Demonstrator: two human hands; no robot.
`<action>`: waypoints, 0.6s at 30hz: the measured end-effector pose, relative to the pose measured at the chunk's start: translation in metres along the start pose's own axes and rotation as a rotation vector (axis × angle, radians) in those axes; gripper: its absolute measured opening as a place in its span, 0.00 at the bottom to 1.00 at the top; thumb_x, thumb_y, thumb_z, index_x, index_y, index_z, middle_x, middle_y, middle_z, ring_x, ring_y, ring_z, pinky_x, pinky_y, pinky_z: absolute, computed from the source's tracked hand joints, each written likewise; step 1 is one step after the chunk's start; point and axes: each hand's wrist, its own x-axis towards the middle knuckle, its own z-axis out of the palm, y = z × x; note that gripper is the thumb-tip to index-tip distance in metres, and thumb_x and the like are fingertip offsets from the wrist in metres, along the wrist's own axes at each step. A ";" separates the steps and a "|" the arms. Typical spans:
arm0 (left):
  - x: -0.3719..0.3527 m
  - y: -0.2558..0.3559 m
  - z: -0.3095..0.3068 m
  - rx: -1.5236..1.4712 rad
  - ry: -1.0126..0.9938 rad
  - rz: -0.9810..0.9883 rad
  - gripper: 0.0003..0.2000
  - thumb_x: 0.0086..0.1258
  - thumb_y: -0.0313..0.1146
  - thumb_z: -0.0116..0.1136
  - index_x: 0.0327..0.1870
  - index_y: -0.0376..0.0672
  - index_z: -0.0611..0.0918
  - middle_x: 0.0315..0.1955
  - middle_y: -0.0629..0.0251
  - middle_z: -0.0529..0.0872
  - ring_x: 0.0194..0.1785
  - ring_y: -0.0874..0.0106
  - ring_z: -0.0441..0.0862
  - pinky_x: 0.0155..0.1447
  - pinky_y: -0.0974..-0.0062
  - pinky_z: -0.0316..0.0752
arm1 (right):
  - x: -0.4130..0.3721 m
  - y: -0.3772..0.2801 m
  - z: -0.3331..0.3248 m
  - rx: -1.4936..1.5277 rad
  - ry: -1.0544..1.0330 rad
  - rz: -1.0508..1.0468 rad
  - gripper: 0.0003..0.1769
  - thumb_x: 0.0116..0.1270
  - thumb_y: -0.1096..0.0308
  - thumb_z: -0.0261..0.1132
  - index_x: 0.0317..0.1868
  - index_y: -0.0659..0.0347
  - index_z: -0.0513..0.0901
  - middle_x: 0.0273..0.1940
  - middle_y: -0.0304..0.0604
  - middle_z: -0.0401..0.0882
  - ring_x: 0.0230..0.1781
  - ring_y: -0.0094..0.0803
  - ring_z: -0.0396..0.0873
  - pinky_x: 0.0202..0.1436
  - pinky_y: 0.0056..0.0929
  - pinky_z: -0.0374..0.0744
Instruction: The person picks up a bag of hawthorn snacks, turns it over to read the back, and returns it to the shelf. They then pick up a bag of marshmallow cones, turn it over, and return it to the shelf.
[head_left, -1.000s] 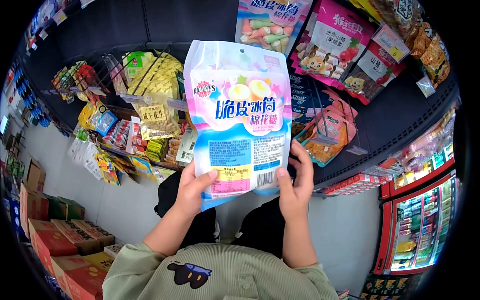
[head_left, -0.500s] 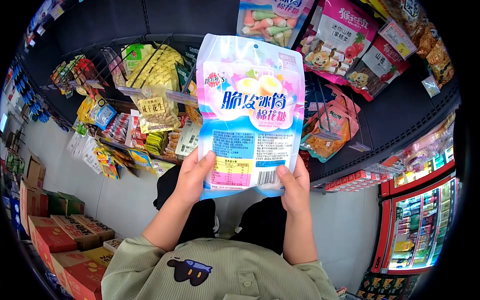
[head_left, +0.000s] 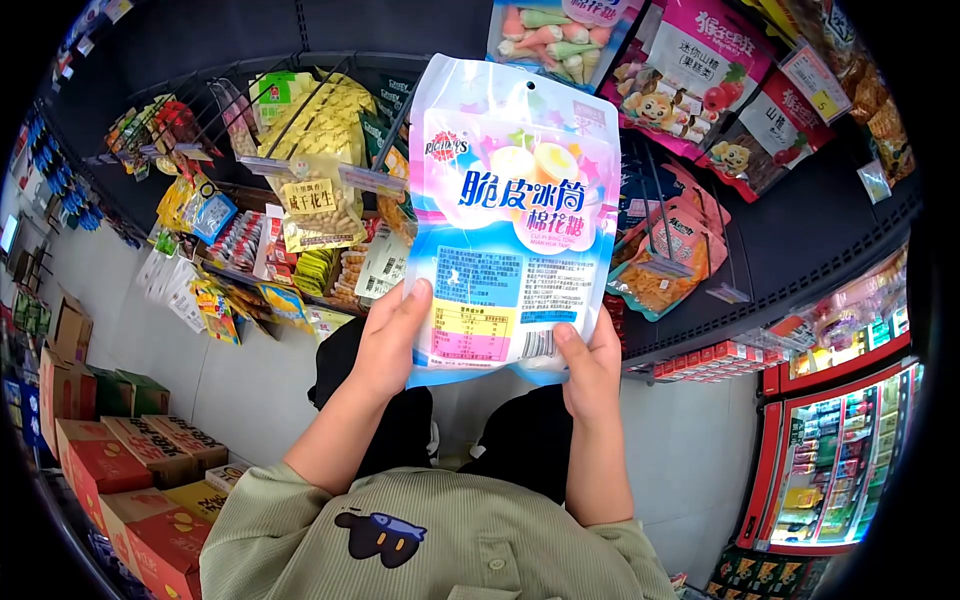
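Both my hands hold up a bag of marshmallows [head_left: 505,245], a blue, pink and white pouch with printed text, a nutrition table and a barcode facing me. My left hand [head_left: 395,335] grips its lower left edge, thumb on the front. At the lower right corner, my right hand [head_left: 588,365] is closed on the bag the same way, thumb near the barcode. The fingers behind the pouch are hidden. Beyond the bag's top hangs a similar marshmallow pack [head_left: 560,40] with pink and green cones showing.
Dark shelving carries hanging snacks: a peanut bag [head_left: 322,205], pink hawthorn packs [head_left: 690,75] and orange-pink pouches [head_left: 665,255]. Cardboard cartons [head_left: 150,535] are stacked on the floor at lower left. A lit red-framed fridge [head_left: 835,465] stands at right.
The marshmallow bag has tilted slightly clockwise, its top shifting up and right. My left hand has risen a little with it. Both hands keep their grip.
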 end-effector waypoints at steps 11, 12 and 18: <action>-0.003 0.000 -0.003 -0.007 0.023 0.005 0.20 0.74 0.41 0.40 0.55 0.31 0.72 0.47 0.61 0.78 0.49 0.76 0.75 0.55 0.79 0.67 | -0.001 0.004 0.002 0.010 -0.012 0.011 0.22 0.64 0.68 0.61 0.55 0.68 0.68 0.49 0.42 0.76 0.48 0.24 0.74 0.53 0.25 0.71; -0.004 0.001 -0.002 0.002 0.026 0.010 0.20 0.74 0.41 0.40 0.55 0.31 0.72 0.47 0.61 0.78 0.49 0.76 0.75 0.55 0.79 0.67 | -0.002 0.004 0.002 0.010 -0.014 0.013 0.22 0.64 0.68 0.61 0.55 0.68 0.68 0.49 0.42 0.76 0.48 0.24 0.74 0.53 0.25 0.71; -0.013 0.001 -0.004 0.000 0.030 0.006 0.20 0.75 0.41 0.40 0.55 0.32 0.72 0.47 0.63 0.78 0.49 0.77 0.75 0.55 0.78 0.67 | -0.008 0.004 0.004 -0.043 -0.014 0.028 0.22 0.64 0.66 0.61 0.55 0.68 0.68 0.49 0.43 0.75 0.48 0.25 0.73 0.53 0.25 0.71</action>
